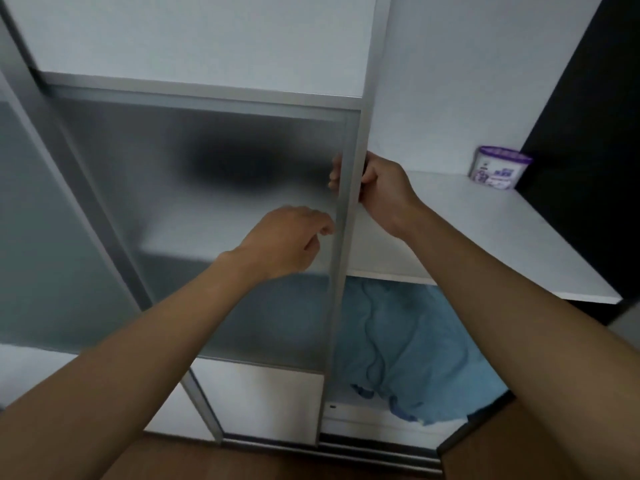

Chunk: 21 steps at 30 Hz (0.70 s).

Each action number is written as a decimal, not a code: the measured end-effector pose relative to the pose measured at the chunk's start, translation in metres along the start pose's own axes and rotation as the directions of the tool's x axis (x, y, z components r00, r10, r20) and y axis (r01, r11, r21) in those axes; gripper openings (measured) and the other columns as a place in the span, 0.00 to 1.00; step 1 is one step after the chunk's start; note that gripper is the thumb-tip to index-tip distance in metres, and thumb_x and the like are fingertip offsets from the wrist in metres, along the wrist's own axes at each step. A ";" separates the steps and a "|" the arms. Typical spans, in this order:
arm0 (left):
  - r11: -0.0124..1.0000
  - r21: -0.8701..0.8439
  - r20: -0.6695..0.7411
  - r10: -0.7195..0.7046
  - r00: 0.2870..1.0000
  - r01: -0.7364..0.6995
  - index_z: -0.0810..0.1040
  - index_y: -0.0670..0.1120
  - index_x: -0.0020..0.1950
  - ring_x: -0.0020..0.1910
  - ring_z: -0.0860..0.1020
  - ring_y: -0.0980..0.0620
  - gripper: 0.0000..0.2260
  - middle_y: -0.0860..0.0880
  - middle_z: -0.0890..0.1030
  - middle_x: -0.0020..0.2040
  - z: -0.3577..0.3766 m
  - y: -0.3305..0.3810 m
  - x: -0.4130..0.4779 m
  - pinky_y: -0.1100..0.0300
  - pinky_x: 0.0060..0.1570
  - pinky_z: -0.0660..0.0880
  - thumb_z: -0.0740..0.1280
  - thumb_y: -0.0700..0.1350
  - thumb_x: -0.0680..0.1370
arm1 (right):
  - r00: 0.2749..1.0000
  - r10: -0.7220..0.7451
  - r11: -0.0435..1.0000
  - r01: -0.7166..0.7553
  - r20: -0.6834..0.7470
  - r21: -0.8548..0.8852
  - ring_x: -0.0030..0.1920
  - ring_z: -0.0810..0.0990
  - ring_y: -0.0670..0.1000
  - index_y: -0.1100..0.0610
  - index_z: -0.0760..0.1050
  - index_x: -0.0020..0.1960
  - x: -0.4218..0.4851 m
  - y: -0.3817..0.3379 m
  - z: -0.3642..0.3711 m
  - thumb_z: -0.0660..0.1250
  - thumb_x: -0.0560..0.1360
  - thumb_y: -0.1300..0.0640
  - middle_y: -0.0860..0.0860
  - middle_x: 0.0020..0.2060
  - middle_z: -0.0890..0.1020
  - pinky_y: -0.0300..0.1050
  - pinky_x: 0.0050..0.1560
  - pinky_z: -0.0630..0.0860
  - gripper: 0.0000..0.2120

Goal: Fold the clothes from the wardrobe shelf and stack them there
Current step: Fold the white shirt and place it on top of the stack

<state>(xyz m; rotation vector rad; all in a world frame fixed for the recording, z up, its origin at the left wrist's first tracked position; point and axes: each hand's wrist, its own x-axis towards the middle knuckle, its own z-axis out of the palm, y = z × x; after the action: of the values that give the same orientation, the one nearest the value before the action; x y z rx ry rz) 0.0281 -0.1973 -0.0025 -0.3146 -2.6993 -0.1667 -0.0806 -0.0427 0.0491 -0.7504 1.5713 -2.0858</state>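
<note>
Wardrobe front, white walls. Item one: sliding door, frosted glass in a grey frame, part open. Your right hand wraps its fingers round the door's right edge. Your left hand, just left of that edge, is loosely curled and holds nothing. Slide level and steadily, so the panel likely keeps its track. Item two: blue clothes, low and right of the door, on an inner shelf, crumpled and unfolded. Item three: purple-lidded tub, well right of the door.
</note>
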 end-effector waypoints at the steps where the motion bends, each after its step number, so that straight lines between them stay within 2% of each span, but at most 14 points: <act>1: 0.998 0.015 -0.048 0.054 0.997 -0.053 0.81 0.46 0.57 0.51 0.80 0.46 0.15 0.48 0.84 0.54 -0.001 0.005 0.006 0.52 0.56 0.73 0.61 0.37 0.75 | 1.000 -0.011 1.000 0.011 -0.010 -0.012 0.43 0.81 0.55 0.63 0.79 0.50 -0.007 -0.005 -0.015 0.49 0.70 0.70 0.58 0.41 0.81 0.50 0.52 0.74 0.20; 3: 0.985 0.082 -0.124 0.160 0.979 -0.151 0.81 0.45 0.53 0.54 0.79 0.44 0.15 0.48 0.83 0.54 -0.004 0.015 0.018 0.51 0.57 0.70 0.60 0.37 0.72 | 0.998 -0.029 0.999 0.027 -0.054 -0.037 0.44 0.79 0.57 0.63 0.78 0.51 -0.020 -0.012 -0.042 0.49 0.71 0.70 0.59 0.42 0.81 0.49 0.50 0.73 0.20; 5: 0.955 0.187 -0.175 0.264 0.949 -0.231 0.80 0.45 0.54 0.60 0.76 0.45 0.16 0.47 0.81 0.60 -0.001 0.027 0.031 0.49 0.61 0.66 0.59 0.39 0.70 | 0.993 -0.043 0.998 0.038 -0.109 -0.046 0.47 0.77 0.61 0.65 0.77 0.53 -0.031 -0.019 -0.070 0.49 0.69 0.69 0.60 0.43 0.80 0.54 0.54 0.70 0.21; 9: 0.899 0.337 -0.178 0.352 0.919 -0.279 0.77 0.46 0.62 0.75 0.65 0.45 0.20 0.47 0.70 0.75 0.013 0.055 0.060 0.43 0.71 0.59 0.61 0.40 0.70 | 0.978 -0.087 0.995 0.075 -0.189 -0.066 0.46 0.79 0.58 0.62 0.78 0.53 -0.057 -0.031 -0.121 0.54 0.67 0.65 0.57 0.42 0.81 0.55 0.54 0.72 0.20; 11: 0.876 0.399 -0.180 0.365 0.913 -0.271 0.74 0.47 0.67 0.79 0.59 0.46 0.25 0.49 0.63 0.79 0.022 0.065 0.073 0.41 0.73 0.55 0.62 0.40 0.70 | 0.958 -0.143 0.970 0.086 -0.249 -0.226 0.46 0.82 0.56 0.58 0.77 0.55 -0.068 -0.037 -0.145 0.58 0.69 0.64 0.54 0.42 0.83 0.53 0.55 0.76 0.17; 14: 0.832 0.488 -0.153 0.378 0.913 -0.263 0.64 0.51 0.77 0.81 0.52 0.46 0.33 0.51 0.55 0.82 0.040 0.085 0.094 0.41 0.76 0.45 0.64 0.41 0.70 | 0.901 -0.277 0.818 0.039 -0.334 -0.574 0.50 0.83 0.53 0.55 0.75 0.55 -0.088 -0.040 -0.183 0.65 0.75 0.63 0.52 0.47 0.83 0.47 0.57 0.79 0.10; 16: 0.815 0.512 -0.145 0.391 0.909 -0.269 0.58 0.53 0.80 0.81 0.49 0.47 0.36 0.51 0.52 0.82 0.052 0.105 0.109 0.42 0.77 0.40 0.65 0.43 0.72 | 0.843 -0.381 0.664 -0.036 -0.380 -0.747 0.50 0.81 0.55 0.59 0.75 0.54 -0.103 -0.042 -0.208 0.64 0.76 0.62 0.55 0.48 0.82 0.41 0.49 0.78 0.07; 17: 0.809 0.519 -0.146 0.401 0.904 -0.275 0.56 0.53 0.81 0.81 0.48 0.48 0.37 0.51 0.52 0.83 0.058 0.115 0.116 0.42 0.77 0.40 0.64 0.43 0.73 | 0.815 -0.428 0.587 -0.079 -0.392 -0.806 0.48 0.80 0.57 0.61 0.74 0.53 -0.110 -0.044 -0.220 0.63 0.75 0.62 0.57 0.47 0.81 0.43 0.47 0.78 0.07; 19: 0.794 0.536 -0.144 0.420 0.896 -0.286 0.54 0.53 0.81 0.81 0.46 0.48 0.38 0.51 0.51 0.83 0.069 0.135 0.132 0.43 0.77 0.39 0.64 0.45 0.73 | 0.773 -0.492 0.453 -0.165 -0.399 -0.876 0.44 0.80 0.58 0.62 0.74 0.49 -0.125 -0.049 -0.240 0.63 0.76 0.59 0.57 0.43 0.81 0.53 0.46 0.79 0.06; 20: 0.787 0.545 -0.140 0.426 0.894 -0.289 0.53 0.54 0.82 0.81 0.46 0.48 0.38 0.51 0.50 0.83 0.073 0.144 0.139 0.43 0.77 0.37 0.64 0.45 0.73 | 0.759 -0.514 0.396 -0.205 -0.401 -0.895 0.42 0.79 0.58 0.60 0.72 0.46 -0.133 -0.052 -0.249 0.63 0.76 0.57 0.55 0.40 0.80 0.54 0.43 0.78 0.05; 21: 0.780 0.554 -0.136 0.428 0.893 -0.290 0.52 0.54 0.82 0.81 0.47 0.48 0.38 0.51 0.50 0.83 0.077 0.154 0.145 0.43 0.77 0.36 0.63 0.46 0.73 | 0.744 -0.536 0.340 -0.242 -0.399 -0.909 0.40 0.79 0.57 0.58 0.71 0.43 -0.141 -0.056 -0.257 0.64 0.77 0.55 0.53 0.38 0.78 0.50 0.38 0.75 0.07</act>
<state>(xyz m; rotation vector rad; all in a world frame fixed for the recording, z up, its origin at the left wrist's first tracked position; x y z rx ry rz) -0.0933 -0.0074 -0.0016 -0.5883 -2.2534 0.5959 -0.1390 0.2488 0.0243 -0.4496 3.3949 -1.3403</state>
